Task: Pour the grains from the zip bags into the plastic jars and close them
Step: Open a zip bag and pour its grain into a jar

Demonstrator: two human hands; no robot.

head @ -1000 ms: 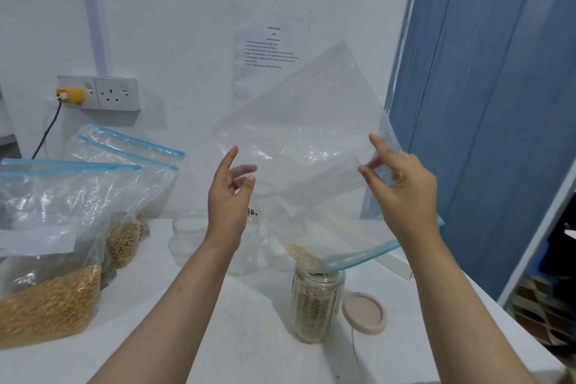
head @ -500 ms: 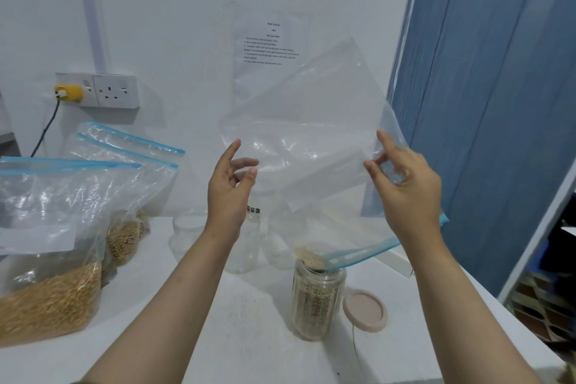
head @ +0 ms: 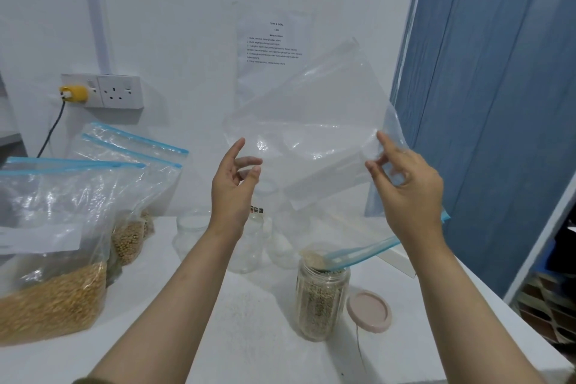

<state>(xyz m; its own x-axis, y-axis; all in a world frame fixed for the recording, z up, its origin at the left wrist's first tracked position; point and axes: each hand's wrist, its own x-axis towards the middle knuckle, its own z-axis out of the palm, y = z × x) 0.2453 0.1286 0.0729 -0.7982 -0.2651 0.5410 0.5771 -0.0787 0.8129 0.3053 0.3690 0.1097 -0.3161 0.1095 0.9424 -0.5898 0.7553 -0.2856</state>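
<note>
The clear plastic zip bag with a blue zipper strip [head: 314, 140], nearly emptied and upended, hangs over the white table [head: 249, 321]; its mouth rests in the opening of the clear ribbed plastic jar [head: 321, 299], and a last clump of pale grains sits at the zipper. The jar is filled almost to the rim with speckled grey-brown grains. I see my right hand [head: 408, 193] pinching the bag's right edge between thumb and fingers. My left hand [head: 232, 187] is held up beside the bag's left edge, fingers loosely spread; whether they touch the film I cannot tell. The round pale pink lid [head: 369, 310] lies flat on the table just right of the jar. At left stand zip bags holding yellow grain [head: 53, 299].
</note>
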